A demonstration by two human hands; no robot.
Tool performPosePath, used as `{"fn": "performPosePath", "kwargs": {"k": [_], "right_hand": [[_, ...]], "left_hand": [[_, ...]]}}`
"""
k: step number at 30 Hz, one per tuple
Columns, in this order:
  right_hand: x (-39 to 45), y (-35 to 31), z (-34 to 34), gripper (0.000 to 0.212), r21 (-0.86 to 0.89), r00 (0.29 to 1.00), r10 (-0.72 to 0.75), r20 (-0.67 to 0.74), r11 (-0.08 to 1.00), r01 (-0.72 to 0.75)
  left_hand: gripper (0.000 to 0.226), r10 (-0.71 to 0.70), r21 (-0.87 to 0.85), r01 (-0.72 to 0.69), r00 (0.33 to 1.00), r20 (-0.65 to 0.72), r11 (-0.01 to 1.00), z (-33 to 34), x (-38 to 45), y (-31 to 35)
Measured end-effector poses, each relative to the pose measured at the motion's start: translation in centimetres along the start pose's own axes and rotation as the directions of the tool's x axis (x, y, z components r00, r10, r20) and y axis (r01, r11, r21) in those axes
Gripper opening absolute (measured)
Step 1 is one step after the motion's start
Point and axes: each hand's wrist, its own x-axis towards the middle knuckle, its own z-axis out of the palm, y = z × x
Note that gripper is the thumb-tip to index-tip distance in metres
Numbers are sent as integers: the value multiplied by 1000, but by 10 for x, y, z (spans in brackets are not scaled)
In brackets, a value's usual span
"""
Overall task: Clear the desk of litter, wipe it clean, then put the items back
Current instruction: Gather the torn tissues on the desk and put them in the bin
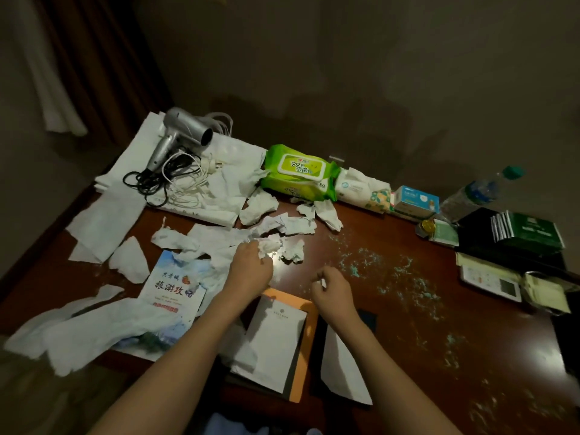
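1. Head view: L hand (251,262) clutches crumpled tissue (270,248) mid-surface (392,309); R hand (329,285) pinches a small white scrap (322,282).
2. More tissues (131,257) overhang the left edge; teal crumbs (405,277) spread right.
3. Bare wood between hands and wipes pack (298,172) at back.

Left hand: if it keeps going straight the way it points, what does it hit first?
Likely the crumpled tissue just beyond the left hand, which already grips a tissue wad. Depth is unclear from this one view.
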Motion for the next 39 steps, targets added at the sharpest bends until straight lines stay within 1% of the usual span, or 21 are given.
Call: {"fn": "performPosePath", "kwargs": {"k": [3, 4, 6, 9, 11, 12, 14, 15, 16, 18, 19, 22, 24, 27, 30, 33, 36, 39], "right_hand": [[-11, -1, -3, 30, -22, 1000, -2, -10, 1000, 2], [-15, 0, -6, 28, -39, 1000, -4, -12, 999, 4], [-21, 2, -16, 23, -65, 999, 5, -34, 998, -8], [-32, 9, -40, 12, -9, 993, 59, -106, 998, -60], [-44, 14, -61, 7, 22, 985, 84, -148, 996, -81], [-51, 19, -73, 6, 33, 980, 97, -173, 995, -93], [-68, 33, -98, 9, 53, 965, 125, -232, 992, -116], [-79, 41, -112, 11, 61, 955, 135, -264, 990, -123], [-91, 51, -126, 14, 62, 944, 141, -298, 990, -128], [-121, 73, -157, 19, 65, 918, 159, -364, 987, -145], [-138, 86, -172, 21, 80, 900, 176, -398, 984, -157], [-194, 126, -214, 23, 105, 846, 223, -483, 975, -197], [-233, 156, -238, 23, 115, 802, 242, -545, 970, -215], [-289, 199, -267, 22, 139, 746, 279, -604, 959, -246], [-334, 239, -292, 23, 162, 700, 346, -625, 934, -318], [-361, 264, -310, 22, 177, 669, 377, -641, 920, -349], [-379, 289, -331, 22, 227, 626, 398, -671, 913, -338], [-384, 310, -351, 25, 263, 616, 416, -670, 908, -327]], "left_hand": [[47, -9, 24, 8, 999, 33, 1000, -1, -6, 6], [48, 20, 36, -22, 999, 40, 999, 0, -8, 6], [39, 114, 28, -115, 993, 34, 993, 5, -11, 10], [29, 215, 5, -215, 977, 16, 977, 12, -20, 29], [17, 278, -24, -278, 960, 29, 960, 20, -31, 50], [17, 303, -24, -302, 952, 41, 953, 26, -37, 62], [30, 348, -23, -347, 935, 63, 938, 42, -54, 89], [30, 377, -28, -376, 923, 79, 926, 53, -63, 104], [26, 407, -31, -406, 909, 90, 913, 66, -72, 119], [12, 455, -15, -457, 883, 116, 890, 96, -98, 151], [8, 477, -3, -481, 868, 140, 877, 112, -115, 166], [19, 562, -27, -572, 794, 233, 819, 168, -172, 204], [16, 600, -50, -613, 748, 285, 788, 204, -211, 228], [11, 641, -121, -643, 692, 331, 756, 249, -266, 258], [10, 651, -204, -629, 646, 400, 750, 285, -314, 284], [12, 647, -213, -630, 615, 451, 747, 312, -344, 304], [12, 635, -218, -619, 605, 480, 755, 341, -361, 328], [10, 619, -220, -601, 610, 494, 768, 366, -364, 347]]}}
